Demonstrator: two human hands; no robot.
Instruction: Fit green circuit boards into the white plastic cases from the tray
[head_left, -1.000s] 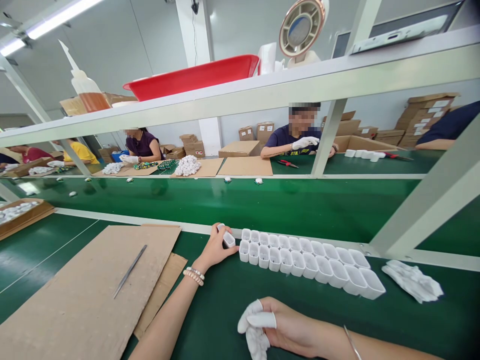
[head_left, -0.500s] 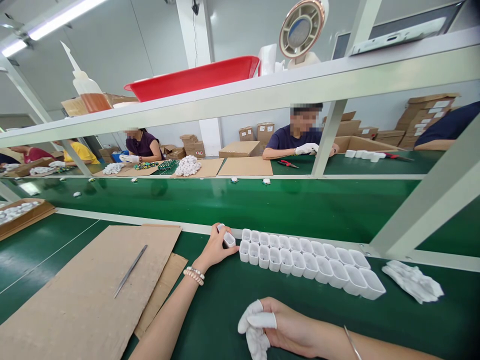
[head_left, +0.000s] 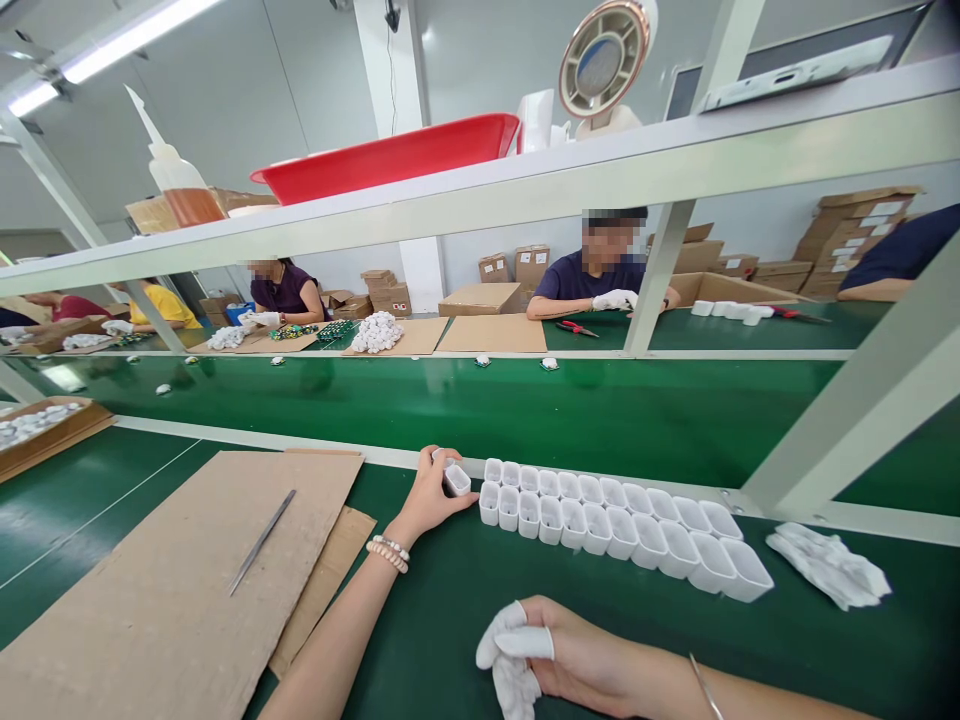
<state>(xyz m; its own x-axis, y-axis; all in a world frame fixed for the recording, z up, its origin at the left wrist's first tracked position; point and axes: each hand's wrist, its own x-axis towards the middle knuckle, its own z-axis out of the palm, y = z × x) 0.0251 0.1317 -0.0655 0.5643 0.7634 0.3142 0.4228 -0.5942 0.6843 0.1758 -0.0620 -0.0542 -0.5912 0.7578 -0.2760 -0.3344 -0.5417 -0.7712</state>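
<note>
My left hand (head_left: pixel 430 500), a beaded bracelet at its wrist, is closed around white plastic cups (head_left: pixel 457 480) at the left end of the rows. At least two show between its fingers; the rest is hidden. Beside the fingertips stand two long rows of similar open cups (head_left: pixel 574 522), with small dark spots inside several. My right hand (head_left: pixel 529 645) is low in the middle, above the green tabletop. White covers sheathe its fingertips, and the fingers are curled together. Crumpled white material (head_left: pixel 516 690) shows under them; I cannot tell whether it is held or worn.
Tweezers (head_left: pixel 261 542) lie on a cardboard sheet (head_left: pixel 180 570) at left. A white glove (head_left: pixel 829 562) lies right of the cups. Behind runs a green conveyor belt (head_left: pixel 360 400) carrying small parts. A shelf (head_left: pixel 480 195) and slanted post (head_left: pixel 862 390) frame the space; co-workers sit across.
Small white-topped parts on the belt have shifted to the right. Both hands and the cups stay practically where they were.
</note>
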